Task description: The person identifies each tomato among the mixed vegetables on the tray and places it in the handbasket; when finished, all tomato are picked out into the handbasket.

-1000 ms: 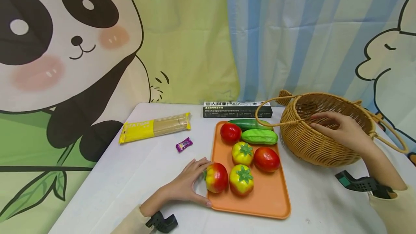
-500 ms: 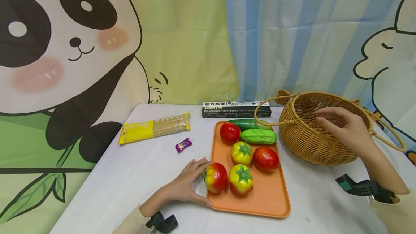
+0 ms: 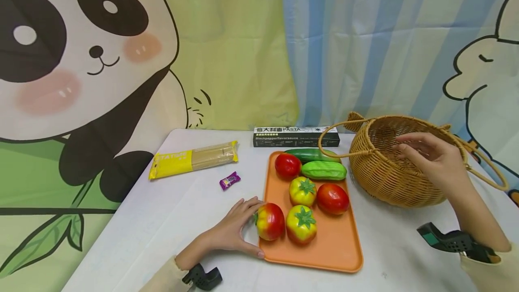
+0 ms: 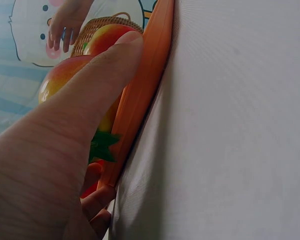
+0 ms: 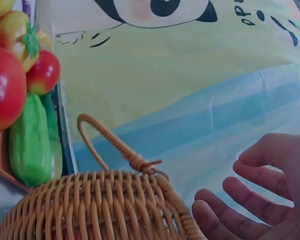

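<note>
My left hand rests at the left edge of the orange tray, thumb and fingers spread along its rim; in the left wrist view the thumb lies against the tray's side. Just inside that hand sits a red-and-yellow toy tomato, its green leaf top facing the fingers. Two more yellow tomatoes, two red ones, a light green cucumber-like vegetable and a dark green cucumber share the tray. My right hand hovers over the wicker basket, fingers loosely bent, holding nothing.
A yellow pack of noodles and a small purple sweet lie left of the tray. Behind it stands a black pasta box. The basket's loop handle leans over the tray's far right corner. Printed curtains hang behind the table.
My right hand has lifted slightly and shifted a little right over the basket's opening. My left hand and the things on the tray stay where they were.
</note>
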`<state>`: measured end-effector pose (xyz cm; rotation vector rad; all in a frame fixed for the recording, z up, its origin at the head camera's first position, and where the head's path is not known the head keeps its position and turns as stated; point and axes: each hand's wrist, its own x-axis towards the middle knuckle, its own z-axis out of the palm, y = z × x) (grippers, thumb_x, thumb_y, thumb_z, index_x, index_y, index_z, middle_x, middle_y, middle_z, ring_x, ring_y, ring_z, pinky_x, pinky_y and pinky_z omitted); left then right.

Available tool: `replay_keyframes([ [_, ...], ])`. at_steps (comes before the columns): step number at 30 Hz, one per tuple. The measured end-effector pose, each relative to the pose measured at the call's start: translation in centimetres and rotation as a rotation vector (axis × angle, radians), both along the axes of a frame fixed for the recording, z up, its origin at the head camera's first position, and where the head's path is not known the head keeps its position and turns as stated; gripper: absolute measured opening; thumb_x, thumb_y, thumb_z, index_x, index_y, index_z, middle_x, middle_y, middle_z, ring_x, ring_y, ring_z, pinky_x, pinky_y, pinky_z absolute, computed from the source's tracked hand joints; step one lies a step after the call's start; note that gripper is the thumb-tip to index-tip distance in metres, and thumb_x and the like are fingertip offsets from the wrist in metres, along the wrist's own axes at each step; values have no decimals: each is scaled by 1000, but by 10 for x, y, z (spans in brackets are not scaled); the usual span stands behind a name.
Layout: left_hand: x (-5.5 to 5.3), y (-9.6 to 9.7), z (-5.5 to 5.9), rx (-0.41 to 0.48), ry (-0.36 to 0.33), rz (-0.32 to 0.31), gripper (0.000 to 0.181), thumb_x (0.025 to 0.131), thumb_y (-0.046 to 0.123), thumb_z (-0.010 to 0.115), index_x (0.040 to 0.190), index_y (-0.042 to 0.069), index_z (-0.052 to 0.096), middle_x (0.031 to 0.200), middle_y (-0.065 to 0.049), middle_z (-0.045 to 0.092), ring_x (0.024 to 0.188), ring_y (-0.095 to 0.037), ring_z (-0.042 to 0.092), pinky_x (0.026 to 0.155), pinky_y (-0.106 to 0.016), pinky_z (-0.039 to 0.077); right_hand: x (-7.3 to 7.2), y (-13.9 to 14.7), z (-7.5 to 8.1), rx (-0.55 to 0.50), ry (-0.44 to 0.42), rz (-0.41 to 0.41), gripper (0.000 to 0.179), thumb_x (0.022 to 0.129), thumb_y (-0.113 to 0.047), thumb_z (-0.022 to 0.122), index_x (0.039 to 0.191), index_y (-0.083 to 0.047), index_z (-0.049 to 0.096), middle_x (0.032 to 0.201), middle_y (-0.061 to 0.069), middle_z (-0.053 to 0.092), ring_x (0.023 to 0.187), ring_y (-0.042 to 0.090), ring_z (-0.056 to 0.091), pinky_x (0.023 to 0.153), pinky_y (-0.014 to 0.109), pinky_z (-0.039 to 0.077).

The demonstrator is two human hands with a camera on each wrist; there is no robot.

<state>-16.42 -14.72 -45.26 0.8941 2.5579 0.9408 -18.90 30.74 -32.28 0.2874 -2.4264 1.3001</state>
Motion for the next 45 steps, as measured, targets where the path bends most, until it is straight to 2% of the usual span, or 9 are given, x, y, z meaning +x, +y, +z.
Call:
replay_keyframes([
  [7,-1,0,-1,-8,-2,4,107,66,56,84,153,24,31,160,-5,22,150,-24,10,121,-50,-2,6,-13,4,0,28,46,28,94,-3,63,121,0,61,109,-19,63,95,-9,61,76,4,48],
  [14,-1,1,-1,-7,0,2,107,66,56,84,153,23,31,160,-5,23,150,-23,11,121,-49,-2,10,-29,4,5,84,101,25,92,2,63,117,3,62,110,-12,63,96,-6,61,78,5,49],
  [22,-1,3,-4,-15,-15,-2,106,66,56,84,153,27,30,161,-5,22,150,-24,11,121,-50,-1,15,-35,-8,16,78,191,24,90,7,64,114,4,63,106,-10,65,91,-2,64,74,9,53],
  [29,-1,0,-3,-6,-17,5,106,66,56,84,153,26,30,161,-6,21,150,-26,11,121,-51,-1,11,-45,-13,20,102,308,24,87,12,63,110,7,64,107,-8,66,98,-3,61,83,8,50],
  [33,-2,-1,-1,-8,-31,10,106,67,56,83,153,27,30,161,-6,20,150,-26,10,121,-52,-1,7,-54,-20,56,116,366,24,85,14,64,108,5,66,106,-2,66,98,-2,60,82,9,51],
  [39,-3,-1,-1,-14,-52,14,105,67,57,83,153,26,30,161,-6,20,150,-26,10,121,-53,-1,2,-62,-32,84,129,478,25,87,10,65,110,0,66,110,-5,63,95,3,63,80,13,53],
  [43,-2,0,-1,-12,-44,11,106,67,57,83,153,24,30,161,-6,20,150,-26,10,121,-52,-2,1,-66,-38,94,115,495,25,88,6,67,111,-2,66,109,-10,62,92,7,65,76,16,55],
  [45,-2,0,-1,-9,-42,9,106,67,57,83,153,24,30,161,-6,20,150,-25,10,121,-52,-2,0,-68,-41,108,96,495,26,87,6,68,111,-3,66,107,-8,62,91,6,65,75,17,56],
])
